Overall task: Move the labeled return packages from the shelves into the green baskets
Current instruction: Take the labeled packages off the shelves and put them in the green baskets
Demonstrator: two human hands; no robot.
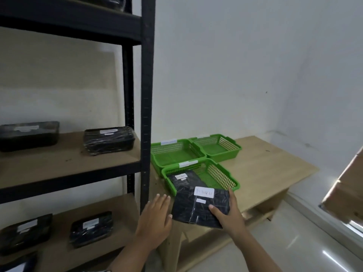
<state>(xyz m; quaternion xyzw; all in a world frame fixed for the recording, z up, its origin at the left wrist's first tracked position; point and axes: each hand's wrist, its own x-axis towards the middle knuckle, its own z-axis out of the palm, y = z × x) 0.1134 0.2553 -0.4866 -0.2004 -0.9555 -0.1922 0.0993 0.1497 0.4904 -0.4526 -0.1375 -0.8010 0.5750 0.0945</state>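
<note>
My right hand (230, 213) grips a black wrapped package (198, 208) with a white handwritten label, held just in front of the nearest green basket (222, 174). Another black labeled package (183, 180) lies inside that basket. My left hand (156, 218) hovers open beside the held package, fingers spread, touching nothing. Two more green baskets (176, 151) (218, 147) stand behind on the low wooden table. Black labeled packages rest on the shelves: two on the middle shelf (109, 140) (29, 135) and two on the lower shelf (91, 228) (25, 232).
The black metal shelf post (147, 95) stands between the shelves and the wooden table (271, 169). A white wall lies behind. A cardboard box (347, 193) juts in at the right edge above the tiled floor.
</note>
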